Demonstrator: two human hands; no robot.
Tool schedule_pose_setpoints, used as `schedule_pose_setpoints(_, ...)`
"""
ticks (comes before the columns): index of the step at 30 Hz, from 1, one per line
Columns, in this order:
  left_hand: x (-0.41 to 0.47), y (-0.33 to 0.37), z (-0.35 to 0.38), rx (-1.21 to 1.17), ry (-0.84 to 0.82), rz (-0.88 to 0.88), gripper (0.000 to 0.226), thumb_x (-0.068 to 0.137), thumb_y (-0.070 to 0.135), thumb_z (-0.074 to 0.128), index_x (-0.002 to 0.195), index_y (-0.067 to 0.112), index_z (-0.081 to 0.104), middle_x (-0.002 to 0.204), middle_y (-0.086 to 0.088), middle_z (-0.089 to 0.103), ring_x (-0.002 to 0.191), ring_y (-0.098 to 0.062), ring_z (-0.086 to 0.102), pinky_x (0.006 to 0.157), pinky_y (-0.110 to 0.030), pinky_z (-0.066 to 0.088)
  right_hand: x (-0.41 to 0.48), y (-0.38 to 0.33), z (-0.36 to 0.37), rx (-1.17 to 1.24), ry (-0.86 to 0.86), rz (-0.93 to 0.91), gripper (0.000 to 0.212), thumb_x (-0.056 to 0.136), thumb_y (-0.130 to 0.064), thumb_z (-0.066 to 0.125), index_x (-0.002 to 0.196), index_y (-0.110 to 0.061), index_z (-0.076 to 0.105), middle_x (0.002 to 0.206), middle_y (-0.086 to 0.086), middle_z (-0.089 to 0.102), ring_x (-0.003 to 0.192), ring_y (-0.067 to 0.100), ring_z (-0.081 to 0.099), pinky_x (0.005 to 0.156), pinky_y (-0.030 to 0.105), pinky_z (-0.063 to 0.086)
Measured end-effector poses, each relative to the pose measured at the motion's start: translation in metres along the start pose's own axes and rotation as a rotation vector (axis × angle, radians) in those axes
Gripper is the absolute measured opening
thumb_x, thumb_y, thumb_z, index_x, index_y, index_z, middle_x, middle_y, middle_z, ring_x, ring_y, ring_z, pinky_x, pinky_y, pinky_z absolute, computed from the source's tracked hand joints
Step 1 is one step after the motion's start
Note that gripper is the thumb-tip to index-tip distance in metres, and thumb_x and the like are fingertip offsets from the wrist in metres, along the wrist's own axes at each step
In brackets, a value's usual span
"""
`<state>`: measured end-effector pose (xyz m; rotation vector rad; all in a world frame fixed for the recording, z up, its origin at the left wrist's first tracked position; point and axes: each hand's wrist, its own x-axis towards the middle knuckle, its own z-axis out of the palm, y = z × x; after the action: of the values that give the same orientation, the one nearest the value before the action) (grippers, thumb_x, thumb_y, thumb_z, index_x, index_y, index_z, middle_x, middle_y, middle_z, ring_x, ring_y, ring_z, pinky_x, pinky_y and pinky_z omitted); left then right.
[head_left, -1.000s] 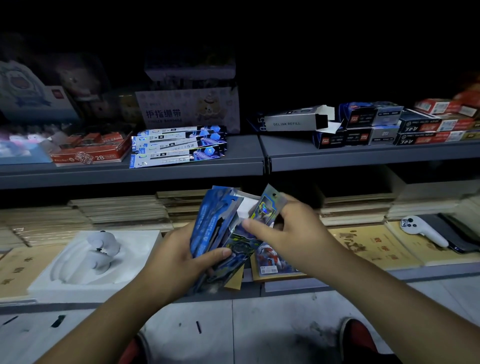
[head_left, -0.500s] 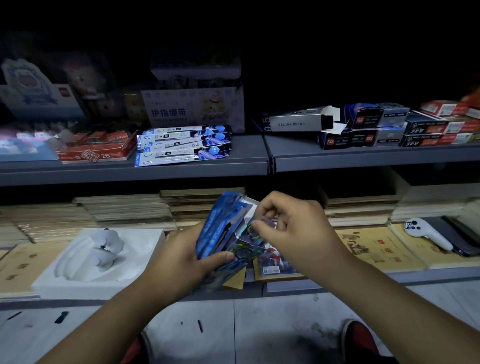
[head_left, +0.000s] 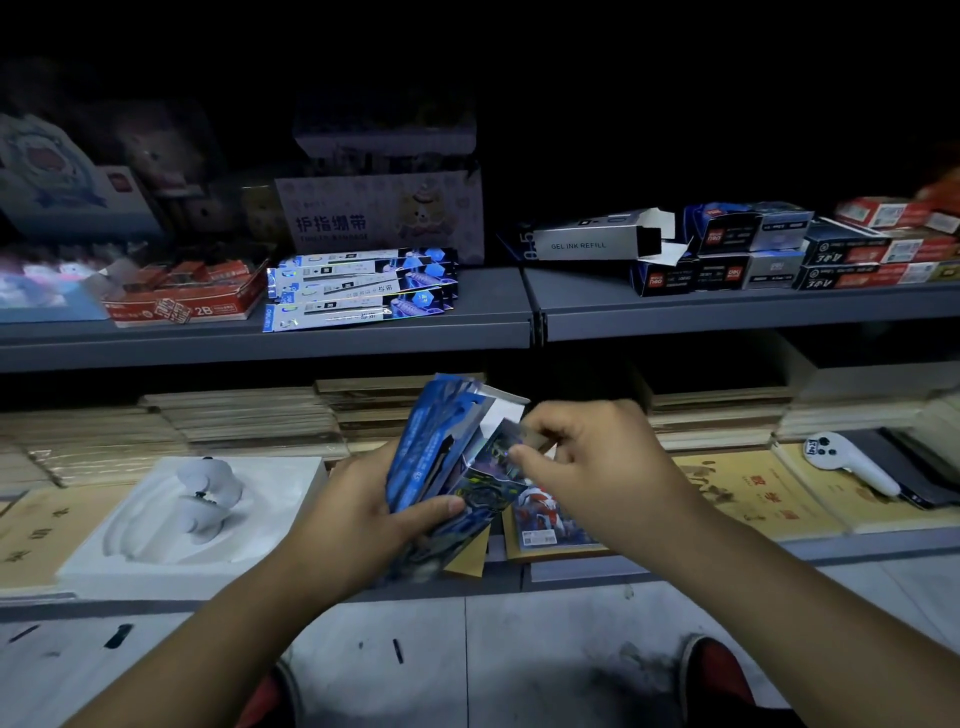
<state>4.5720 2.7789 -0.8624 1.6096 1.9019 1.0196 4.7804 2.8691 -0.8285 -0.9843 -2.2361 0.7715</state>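
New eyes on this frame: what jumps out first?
Centre: the left hand grips a fanned bundle of blue packets while the right hand pinches a single packet at its edge. On the upper shelf behind, a shiny packet stack catches the light; lower left, a white controller lies in a white tray.

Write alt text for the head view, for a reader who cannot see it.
In a dim shop aisle, the left hand grips a fanned bundle of blue packets while the right hand pinches one packet at its front. Behind are grey shelves with pen packs and boxes above, stacked notebooks below.
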Motion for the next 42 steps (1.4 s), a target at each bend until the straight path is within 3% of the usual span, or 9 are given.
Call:
schedule_pose_setpoints(6,-0.003,0.0,0.001,0.099,-0.024,0.07,0.026,0.081,0.037,0.081,0.085,0.045,0.057,0.087,0.035,0.066,0.08,0.006,0.064,0.063,-0.009,0.043,0.001,-0.004,0.009,-0.118,-0.18,0.057,0.025,0.096,-0.023,0.061,0.077,-0.007,0.059,0.072,0.014,0.066,0.048,0.012,0.044,0.047,0.027,0.037)
schedule_pose_setpoints(12,0.0,-0.003,0.002,0.038,-0.009,0.02,0.023,0.08,0.039,0.082,0.084,0.039,0.06,0.076,0.017,0.071,0.069,-0.007,0.069,0.07,-0.04,0.059,-0.002,-0.008,0.004,0.084,0.003,0.117,0.009,0.097,-0.018,0.065,0.09,-0.021,0.07,0.082,0.002,0.072,0.037,0.019,0.061,0.042,0.032,0.055)
schedule_pose_setpoints(19,0.0,-0.004,0.002,0.077,-0.017,0.072,0.025,0.08,0.042,0.081,0.082,0.045,0.055,0.074,0.028,0.067,0.07,-0.003,0.066,0.066,-0.027,0.052,-0.001,-0.006,0.012,-0.044,-0.19,0.132,0.017,0.101,-0.013,0.056,0.095,-0.018,0.071,0.076,0.01,0.074,0.036,0.009,0.059,0.041,0.015,0.044)
schedule_pose_setpoints(24,0.0,-0.003,0.002,0.085,-0.002,0.081,0.025,0.08,0.04,0.082,0.083,0.045,0.057,0.084,0.026,0.068,0.075,-0.003,0.066,0.068,-0.029,0.054,-0.001,-0.008,0.011,0.033,-0.315,0.217,0.024,0.101,-0.01,0.043,0.088,0.005,0.055,0.062,0.023,0.046,0.044,0.027,0.069,0.035,0.023,0.038)
schedule_pose_setpoints(27,0.0,-0.002,0.001,0.078,0.0,0.092,0.027,0.081,0.038,0.082,0.082,0.046,0.057,0.081,0.028,0.068,0.075,0.0,0.065,0.064,-0.023,0.049,0.0,-0.01,0.011,0.045,-0.399,0.264,0.024,0.098,-0.008,0.039,0.101,0.01,0.054,0.067,0.018,0.041,0.047,0.03,0.07,0.036,0.021,0.035)
schedule_pose_setpoints(31,0.0,-0.005,0.002,0.082,-0.011,0.088,0.023,0.08,0.044,0.082,0.091,0.045,0.061,0.088,0.021,0.071,0.083,-0.001,0.067,0.075,-0.035,0.057,-0.004,-0.015,0.012,0.036,-0.503,0.248,0.024,0.099,-0.011,0.043,0.119,-0.009,0.056,0.099,0.015,0.07,0.046,0.024,0.067,0.039,0.023,0.04)
schedule_pose_setpoints(34,0.0,-0.006,0.003,0.061,-0.006,0.064,0.022,0.08,0.042,0.082,0.088,0.041,0.062,0.084,0.02,0.072,0.078,-0.003,0.068,0.072,-0.036,0.057,-0.006,-0.015,0.013,0.075,-0.507,0.241,0.018,0.098,-0.014,0.047,0.111,-0.026,0.048,0.117,0.006,0.067,0.044,0.022,0.065,0.044,0.029,0.046)
schedule_pose_setpoints(39,0.0,0.004,0.003,-0.168,-0.015,-0.034,0.02,0.083,0.025,0.082,0.094,0.023,0.065,0.079,0.0,0.076,0.06,-0.023,0.074,0.066,-0.046,0.062,-0.004,-0.012,0.015,0.052,-0.297,0.076,0.008,0.102,-0.02,0.052,0.106,-0.022,0.045,0.081,0.011,0.065,0.046,0.022,0.068,0.05,0.046,0.059)
schedule_pose_setpoints(42,-0.001,0.008,0.002,-0.293,-0.005,-0.064,0.022,0.084,0.017,0.08,0.1,0.018,0.066,0.085,-0.005,0.076,0.061,-0.034,0.072,0.064,-0.052,0.062,-0.004,-0.011,0.015,0.055,-0.235,0.036,0.014,0.103,-0.023,0.054,0.106,-0.026,0.041,0.079,0.01,0.064,0.043,0.016,0.066,0.048,0.042,0.059)
